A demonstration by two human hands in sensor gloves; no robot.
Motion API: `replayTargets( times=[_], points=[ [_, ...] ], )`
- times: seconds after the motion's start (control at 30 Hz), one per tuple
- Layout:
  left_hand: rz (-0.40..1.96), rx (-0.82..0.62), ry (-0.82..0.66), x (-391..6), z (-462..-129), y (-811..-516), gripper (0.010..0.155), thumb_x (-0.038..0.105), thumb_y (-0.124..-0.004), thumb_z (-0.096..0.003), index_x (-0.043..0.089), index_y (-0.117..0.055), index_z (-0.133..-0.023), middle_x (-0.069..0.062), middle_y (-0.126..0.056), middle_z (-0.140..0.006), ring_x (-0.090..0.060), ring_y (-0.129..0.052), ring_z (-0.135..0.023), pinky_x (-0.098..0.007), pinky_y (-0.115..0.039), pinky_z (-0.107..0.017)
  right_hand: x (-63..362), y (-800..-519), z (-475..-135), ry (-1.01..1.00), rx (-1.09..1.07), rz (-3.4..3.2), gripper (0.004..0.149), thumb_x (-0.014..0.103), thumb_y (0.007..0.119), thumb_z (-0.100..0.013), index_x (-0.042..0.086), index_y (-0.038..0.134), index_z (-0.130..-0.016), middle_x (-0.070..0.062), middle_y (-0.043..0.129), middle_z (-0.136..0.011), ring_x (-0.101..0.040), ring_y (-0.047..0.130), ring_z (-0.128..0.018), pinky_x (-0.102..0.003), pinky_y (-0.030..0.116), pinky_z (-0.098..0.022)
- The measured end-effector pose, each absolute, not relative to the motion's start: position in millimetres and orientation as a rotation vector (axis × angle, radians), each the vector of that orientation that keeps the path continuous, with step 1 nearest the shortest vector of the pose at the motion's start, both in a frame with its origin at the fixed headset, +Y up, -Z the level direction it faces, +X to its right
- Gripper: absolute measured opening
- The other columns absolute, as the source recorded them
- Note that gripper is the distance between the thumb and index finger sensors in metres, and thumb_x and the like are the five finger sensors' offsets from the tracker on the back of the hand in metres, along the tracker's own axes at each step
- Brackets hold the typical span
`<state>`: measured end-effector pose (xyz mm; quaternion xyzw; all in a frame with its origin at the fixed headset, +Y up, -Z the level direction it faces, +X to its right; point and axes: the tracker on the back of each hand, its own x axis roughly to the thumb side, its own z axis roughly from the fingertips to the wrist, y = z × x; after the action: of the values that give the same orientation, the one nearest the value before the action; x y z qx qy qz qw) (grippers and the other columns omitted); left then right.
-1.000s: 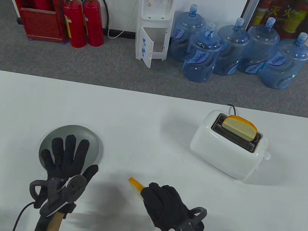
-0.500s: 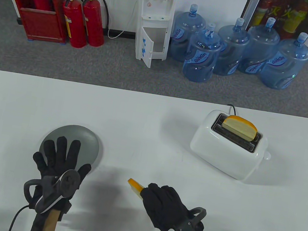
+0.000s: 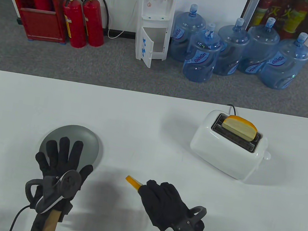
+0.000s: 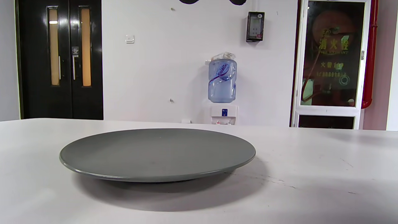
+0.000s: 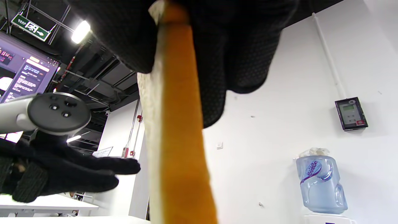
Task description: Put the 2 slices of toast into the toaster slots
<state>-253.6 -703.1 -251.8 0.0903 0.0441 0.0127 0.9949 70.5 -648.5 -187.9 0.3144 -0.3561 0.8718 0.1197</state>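
1. Since the earlier frames, the left hand (image 3: 59,162) has slid back down off the plate (image 3: 86,138) toward the lower left of the table view, and the right hand (image 3: 162,203) has carried its slice a touch to the left.
2. Lower left: the left hand is spread flat with straight fingers and holds nothing; its fingertips overlap the grey plate's near edge. The left wrist view shows the plate bare.
3. Lower centre: the right hand is curled round the second slice of toast (image 3: 132,181), whose orange crust pokes out to the upper left. The right wrist view shows the slice (image 5: 177,140) pinched between the fingers.
4. Centre right: the white toaster (image 3: 224,153) sits at an angle, well apart from both hands, with the first slice (image 3: 240,126) standing in the far slot; the near slot looks free.
5. Risk, as a guess: the toaster is skewed, so a slice brought in misaligned could catch the slot rim or bump the seated slice.
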Motion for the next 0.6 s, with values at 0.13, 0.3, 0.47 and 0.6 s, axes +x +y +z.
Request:
replayTargets(
  times=[0.13,0.3,0.47,0.6],
  points=[
    [0.032,0.180,0.085,-254,-252,-702,0.078,0.072,-0.051,-0.0542,0.038,-0.029,-0.121,-0.008,-0.022,-0.128,-0.046,-0.015,-0.115,-0.067,-0.023,-0.077,73,-620,-192,-1.058,0.872,2.546,0.048,0.034,0.079,-0.066,0.035,0.055,-0.106,0.000,0.082,-0.099,-0.010,0.107,-0.068,-0.041,0.087,-0.068],
    [0.036,0.185,0.080,-255,-252,-701,0.077,0.071,-0.051,-0.0542,0.039,-0.029,-0.121,-0.008,-0.023,-0.128,-0.046,-0.016,-0.115,-0.067,-0.023,-0.077,81,-581,-198,-1.093,0.806,2.553,0.048,0.033,0.078,-0.066,0.037,0.054,-0.106,0.001,0.081,-0.101,-0.011,0.105,-0.071,-0.042,0.086,-0.070],
    [0.034,0.182,0.071,-254,-252,-700,0.075,0.071,-0.051,-0.0541,0.040,-0.031,-0.120,-0.008,-0.023,-0.128,-0.046,-0.016,-0.115,-0.067,-0.023,-0.077,94,-539,-205,-1.148,0.700,2.534,0.048,0.033,0.078,-0.066,0.038,0.053,-0.107,0.002,0.080,-0.102,-0.012,0.104,-0.074,-0.043,0.084,-0.072],
    [0.029,0.195,0.066,-254,-251,-698,0.075,0.071,-0.051,-0.0541,0.041,-0.031,-0.120,-0.008,-0.023,-0.128,-0.046,-0.016,-0.115,-0.067,-0.023,-0.077,111,-511,-214,-1.165,0.587,2.543,0.048,0.032,0.077,-0.066,0.040,0.052,-0.107,0.003,0.079,-0.104,-0.013,0.103,-0.077,-0.044,0.082,-0.074]
  ],
)
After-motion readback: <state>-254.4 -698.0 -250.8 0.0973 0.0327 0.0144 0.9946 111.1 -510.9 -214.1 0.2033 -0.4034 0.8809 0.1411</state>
